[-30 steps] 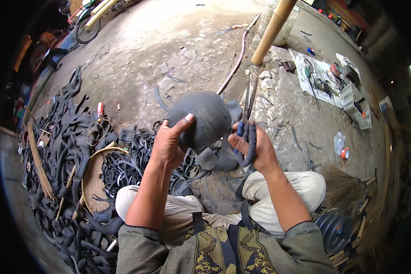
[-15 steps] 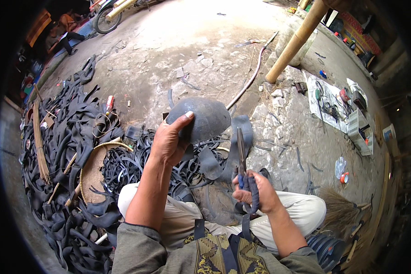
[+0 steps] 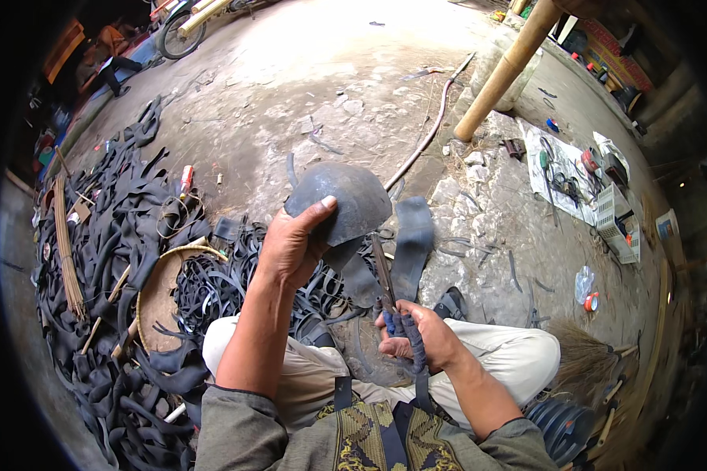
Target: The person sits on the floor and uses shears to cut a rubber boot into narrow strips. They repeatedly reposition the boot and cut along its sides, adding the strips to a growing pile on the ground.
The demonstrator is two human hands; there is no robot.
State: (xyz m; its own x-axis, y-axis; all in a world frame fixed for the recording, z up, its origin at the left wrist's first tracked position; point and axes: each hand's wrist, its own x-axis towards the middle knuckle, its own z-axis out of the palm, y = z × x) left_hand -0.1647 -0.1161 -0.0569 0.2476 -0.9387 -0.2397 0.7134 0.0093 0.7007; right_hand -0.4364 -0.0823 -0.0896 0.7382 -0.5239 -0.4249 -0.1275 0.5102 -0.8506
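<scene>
My left hand [image 3: 292,243] grips a curved piece of dark rubber sheet [image 3: 347,196], with the thumb on top and the fingers hidden beneath. In my right hand [image 3: 430,334] are large scissors [image 3: 382,268] with cloth-wrapped handles. Their blades point up and away from me, the tips close under the lower right edge of the rubber sheet. Whether the tips touch it, I cannot tell. A flat rubber strip [image 3: 412,239] lies just beyond the scissors. On the ground below my left hand is a tangle of thin rubber strips [image 3: 212,286].
A large heap of black rubber pieces [image 3: 133,259] spreads along the left, with a bundle of sticks [image 3: 67,251] on it. At right are a sheet with tools [image 3: 558,173], a grey plastic basket [image 3: 617,224] and a broom [image 3: 585,353]. A bamboo pole [image 3: 507,71] slants ahead.
My right hand has moved left, bringing the scissors from beside the rubber sheet to its lower right edge. My left hand has shifted the sheet slightly left and tilted it.
</scene>
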